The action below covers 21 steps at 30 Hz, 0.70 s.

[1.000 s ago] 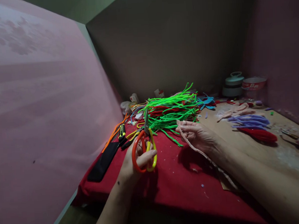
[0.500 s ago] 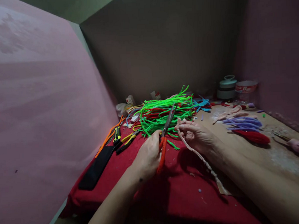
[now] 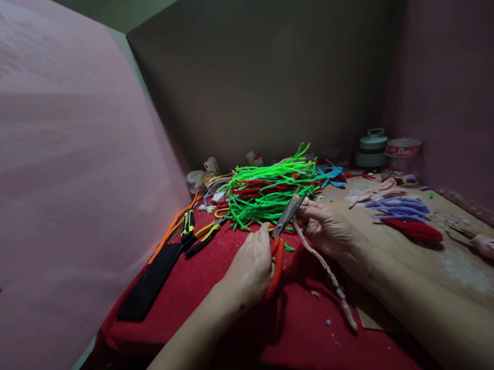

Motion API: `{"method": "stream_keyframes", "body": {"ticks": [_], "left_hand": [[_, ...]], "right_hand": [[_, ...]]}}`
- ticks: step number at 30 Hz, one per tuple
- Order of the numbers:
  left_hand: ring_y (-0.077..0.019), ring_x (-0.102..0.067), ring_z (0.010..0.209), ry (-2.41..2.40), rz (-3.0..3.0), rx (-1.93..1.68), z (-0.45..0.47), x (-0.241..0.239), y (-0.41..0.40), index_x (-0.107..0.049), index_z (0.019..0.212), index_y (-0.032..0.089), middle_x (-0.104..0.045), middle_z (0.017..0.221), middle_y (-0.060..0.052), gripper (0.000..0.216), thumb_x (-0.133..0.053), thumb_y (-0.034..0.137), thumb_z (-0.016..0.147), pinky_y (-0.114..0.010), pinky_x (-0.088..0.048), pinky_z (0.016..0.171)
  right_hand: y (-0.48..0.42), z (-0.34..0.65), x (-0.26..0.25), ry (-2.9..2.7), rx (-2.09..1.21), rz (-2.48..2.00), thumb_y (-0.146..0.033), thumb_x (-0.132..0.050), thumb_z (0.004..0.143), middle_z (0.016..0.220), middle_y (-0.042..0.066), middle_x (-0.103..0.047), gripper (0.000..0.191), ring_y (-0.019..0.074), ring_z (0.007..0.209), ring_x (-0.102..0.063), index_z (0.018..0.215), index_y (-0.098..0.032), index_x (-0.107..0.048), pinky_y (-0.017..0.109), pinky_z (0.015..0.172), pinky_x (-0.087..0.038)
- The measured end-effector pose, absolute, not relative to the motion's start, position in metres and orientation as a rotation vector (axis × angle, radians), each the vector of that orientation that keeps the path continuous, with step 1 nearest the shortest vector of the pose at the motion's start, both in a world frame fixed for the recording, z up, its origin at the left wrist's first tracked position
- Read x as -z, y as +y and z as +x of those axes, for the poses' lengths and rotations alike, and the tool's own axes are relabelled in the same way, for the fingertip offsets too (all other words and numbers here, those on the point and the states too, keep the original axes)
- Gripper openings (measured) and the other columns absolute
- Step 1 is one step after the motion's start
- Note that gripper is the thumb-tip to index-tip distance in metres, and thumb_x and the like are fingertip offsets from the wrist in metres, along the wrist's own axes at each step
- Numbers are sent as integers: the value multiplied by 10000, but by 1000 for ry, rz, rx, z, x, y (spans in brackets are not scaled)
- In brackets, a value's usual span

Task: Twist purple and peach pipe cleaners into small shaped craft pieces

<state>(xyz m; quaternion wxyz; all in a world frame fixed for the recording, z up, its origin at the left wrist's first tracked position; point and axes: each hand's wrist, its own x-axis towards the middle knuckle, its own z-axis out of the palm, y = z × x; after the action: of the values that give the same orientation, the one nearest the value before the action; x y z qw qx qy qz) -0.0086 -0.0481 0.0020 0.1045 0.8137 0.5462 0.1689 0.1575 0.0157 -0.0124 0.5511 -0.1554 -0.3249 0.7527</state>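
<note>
My left hand [image 3: 251, 267] is closed round the orange handles of a pair of scissors [image 3: 282, 238], whose blades point up and right toward my right hand. My right hand [image 3: 327, 227] pinches the top end of a pale pink twisted pipe cleaner [image 3: 324, 269], which hangs down and trails across the red cloth [image 3: 220, 313]. The blade tips sit right at the fingers of my right hand, where the pipe cleaner is held. Just behind both hands lies a heap of neon green and red pipe cleaners [image 3: 272, 189].
A black case [image 3: 147, 284], a yellow-black utility knife [image 3: 188, 224] and pliers [image 3: 204, 237] lie at the left on the cloth. Purple and red pipe cleaner pieces [image 3: 401, 213] lie on the cardboard [image 3: 462, 262] at right. A lidded pot [image 3: 371, 148] and a bowl [image 3: 402, 148] stand at the back.
My left hand brought the scissors from the left, handles toward me, over to my right hand; the blades now reach the pipe cleaner. The view shifted slightly left.
</note>
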Motion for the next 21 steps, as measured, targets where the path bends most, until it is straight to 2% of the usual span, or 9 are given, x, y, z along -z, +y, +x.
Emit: {"method": "stream_keyframes", "body": {"ticks": [9, 13, 21], "left_hand": [[-265, -516, 980, 1711, 2387, -377, -5, -5, -54, -336, 1247, 58, -532, 1093, -201, 493, -399, 144, 765, -412, -403, 849], [-253, -542, 949, 1743, 2312, -332, 0, -13, -60, -374, 1211, 105, -564, 1047, -173, 439, -405, 163, 777, -383, -413, 818], [-263, -598, 832, 1801, 2272, -224, 6, -20, -65, -437, 1128, 127, -618, 910, -155, 336, -373, 200, 807, -357, -436, 700]], "right_hand": [[11, 153, 8, -771, -1652, -497, -165, -764, 503, 612, -28, -606, 236, 100, 518, -548, 605, -161, -551, 240, 514, -439], [7, 151, 7, -775, -1560, -545, -167, -767, 499, 560, -32, -599, 227, 95, 480, -539, 593, -161, -561, 243, 504, -449], [7, 150, 12, -826, -1532, -537, -168, -739, 561, 642, -17, -636, 164, 114, 553, -585, 623, -168, -587, 269, 583, -485]]}}
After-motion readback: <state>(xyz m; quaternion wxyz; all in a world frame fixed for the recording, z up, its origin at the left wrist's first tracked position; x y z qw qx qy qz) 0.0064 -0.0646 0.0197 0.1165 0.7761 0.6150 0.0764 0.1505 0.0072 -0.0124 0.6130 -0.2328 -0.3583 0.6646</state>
